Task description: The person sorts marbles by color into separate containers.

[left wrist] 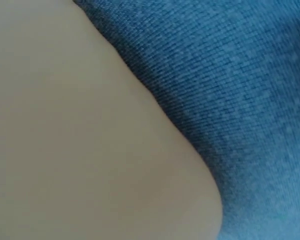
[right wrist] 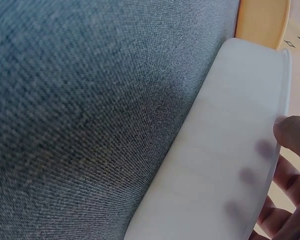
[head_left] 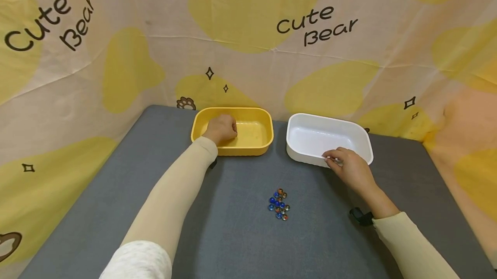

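My left hand [head_left: 221,128] is over the inside of the yellow tub [head_left: 254,152], its wrist crossing the front rim near the left corner. Its fingers bend downward, and whatever they may hold is hidden. With my right hand [head_left: 351,168] I grip the front rim of the white tub [head_left: 308,157]. In the right wrist view the thumb [right wrist: 292,131] lies on the rim, and fingertips show as shadows through the wall. A small cluster of glass marbles [head_left: 277,204], blue and amber, lies on the table in front of the tubs.
The grey cloth-covered table [head_left: 240,236] carries both tubs side by side at its back edge. Behind them hangs a printed curtain [head_left: 248,24]. A dark wrist strap [head_left: 361,217] is on the right arm. The left wrist view shows mostly skin and cloth close up.
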Tool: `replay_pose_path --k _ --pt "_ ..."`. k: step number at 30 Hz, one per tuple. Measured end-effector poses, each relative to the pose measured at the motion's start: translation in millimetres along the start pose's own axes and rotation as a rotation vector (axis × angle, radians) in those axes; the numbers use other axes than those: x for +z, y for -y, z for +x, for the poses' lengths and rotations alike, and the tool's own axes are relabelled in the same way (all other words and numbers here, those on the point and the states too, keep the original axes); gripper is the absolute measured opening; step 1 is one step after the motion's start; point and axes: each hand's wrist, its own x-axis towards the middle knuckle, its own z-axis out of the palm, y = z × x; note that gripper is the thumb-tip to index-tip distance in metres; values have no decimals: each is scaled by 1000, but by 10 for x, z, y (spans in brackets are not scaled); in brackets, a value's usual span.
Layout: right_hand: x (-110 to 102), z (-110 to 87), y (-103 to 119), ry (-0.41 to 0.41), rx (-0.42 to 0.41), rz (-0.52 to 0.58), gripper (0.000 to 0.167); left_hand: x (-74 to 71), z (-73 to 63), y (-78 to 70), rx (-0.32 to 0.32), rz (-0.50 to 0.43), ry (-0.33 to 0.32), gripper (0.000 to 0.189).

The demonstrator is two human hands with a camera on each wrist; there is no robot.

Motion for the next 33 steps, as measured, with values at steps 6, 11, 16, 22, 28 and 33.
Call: replay_pose_path --k 6,11,16,22,28,33 --pt "13 -3 -3 -10 -4 -2 9 -17 -21 -1 6 -27 14 11" --pt "19 -3 11 -15 -11 -4 9 -50 -57 0 42 -3 52 20" --pt "1 4 32 -9 -3 5 11 -107 -97 -30 98 43 80 38" --pt "-7 9 37 -9 4 2 11 -187 -162 -73 144 62 75 43" --pt "-11 4 35 -11 -3 5 11 -260 -283 -96 177 -1 51 45" --pt "-10 7 40 -7 -3 4 11 -302 -373 -93 196 -25 7 43"
